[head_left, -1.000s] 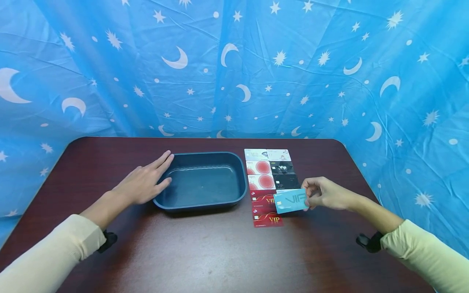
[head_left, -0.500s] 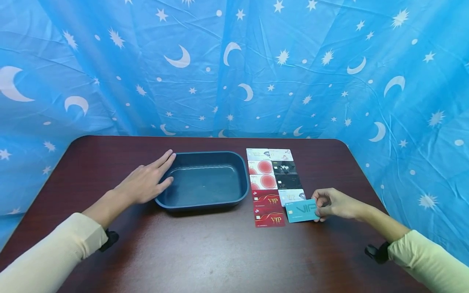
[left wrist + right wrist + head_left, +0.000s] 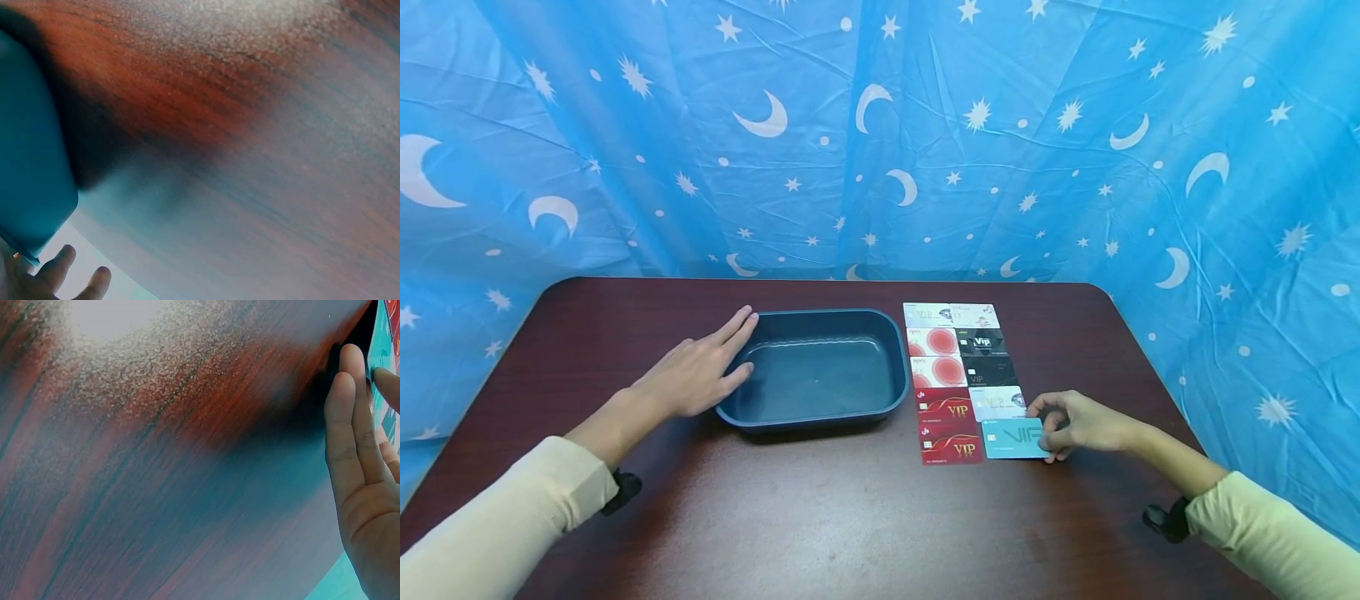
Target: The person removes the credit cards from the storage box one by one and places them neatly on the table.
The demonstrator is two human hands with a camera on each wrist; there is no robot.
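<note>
My right hand point(image 3: 1082, 423) pinches a teal VIP card point(image 3: 1009, 439) by its right end. The card lies flat or nearly so at the near end of the right column of cards. Left of it is a red VIP card point(image 3: 947, 447), and a pale VIP card point(image 3: 995, 402) sits just beyond it. My left hand point(image 3: 688, 379) rests on the left rim of a dark blue tray point(image 3: 817, 382), fingers straight, thumb over the edge. In the right wrist view, fingers point(image 3: 342, 428) of the right hand stand beside the teal card's edge.
Beyond the teal card lie two columns of cards, including black VIP cards point(image 3: 989, 372), white cards with red circles point(image 3: 938, 372) and pale cards point(image 3: 974, 316) at the far end. The dark wooden table point(image 3: 820, 517) ends at a blue star-and-moon curtain point(image 3: 820, 192).
My right hand has brought the teal card down toward the near side and slightly right, uncovering the pale VIP card and settling below it. The left hand and tray stay put.
</note>
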